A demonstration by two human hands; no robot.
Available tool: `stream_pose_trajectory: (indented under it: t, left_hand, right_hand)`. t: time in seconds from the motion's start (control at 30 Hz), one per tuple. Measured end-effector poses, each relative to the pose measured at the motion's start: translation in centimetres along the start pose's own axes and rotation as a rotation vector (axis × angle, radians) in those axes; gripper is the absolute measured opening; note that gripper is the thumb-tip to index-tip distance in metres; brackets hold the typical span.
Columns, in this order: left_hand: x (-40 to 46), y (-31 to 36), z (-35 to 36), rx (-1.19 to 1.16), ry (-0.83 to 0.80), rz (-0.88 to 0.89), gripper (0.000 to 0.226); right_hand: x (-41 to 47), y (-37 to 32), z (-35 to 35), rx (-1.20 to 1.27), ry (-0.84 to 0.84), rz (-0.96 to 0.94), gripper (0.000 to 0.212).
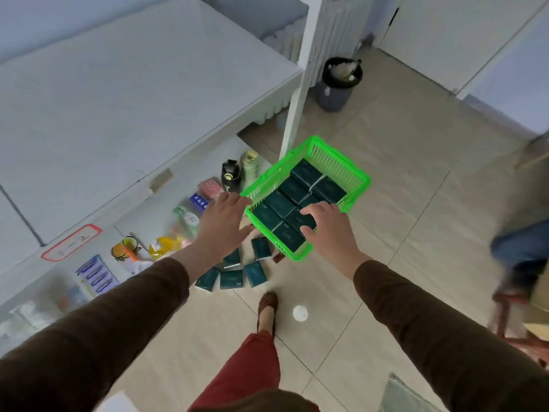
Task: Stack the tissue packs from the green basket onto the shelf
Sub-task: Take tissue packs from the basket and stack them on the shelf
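Observation:
A bright green basket (355, 173) sits on the tiled floor, filled with several dark green tissue packs (306, 173). My right hand (326, 230) is inside the basket's near end, fingers curled over one pack, thumb beside it; whether it grips the pack I cannot tell. My left hand (221, 226) hovers open at the basket's left rim, holding nothing. Several more dark green packs (231, 278) lie loose on the floor by the basket's near corner. The white shelf (133, 84) runs along the left.
The shelf's low level holds bottles (231, 175), snack bags and boxes. A dark bin (337, 84) stands beyond the shelf post. A small white ball (300, 313) lies near my shoe. Another person's leg and a red stool (511, 319) are at the right.

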State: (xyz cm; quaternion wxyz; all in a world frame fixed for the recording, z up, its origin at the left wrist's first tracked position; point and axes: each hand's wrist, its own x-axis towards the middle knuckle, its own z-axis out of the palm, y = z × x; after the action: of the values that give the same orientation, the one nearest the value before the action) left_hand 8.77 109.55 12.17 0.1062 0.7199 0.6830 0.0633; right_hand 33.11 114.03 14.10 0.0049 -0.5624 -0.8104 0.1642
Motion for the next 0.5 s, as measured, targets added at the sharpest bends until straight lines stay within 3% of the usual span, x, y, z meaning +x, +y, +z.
stream_pose_trajectory:
  t: [0.27, 0.5]
  left_hand:
    - [15.8, 3.3, 9.6, -0.045, -0.2, 0.023, 0.056]
    - [29.1, 4.7, 18.0, -0.033, -0.28, 0.009, 0.052]
  right_hand:
    - [10.5, 11.8, 3.3, 0.036, -0.138, 0.152, 0.037]
    - [20.6, 20.2, 9.1, 0.111, -0.22, 0.302, 0.05]
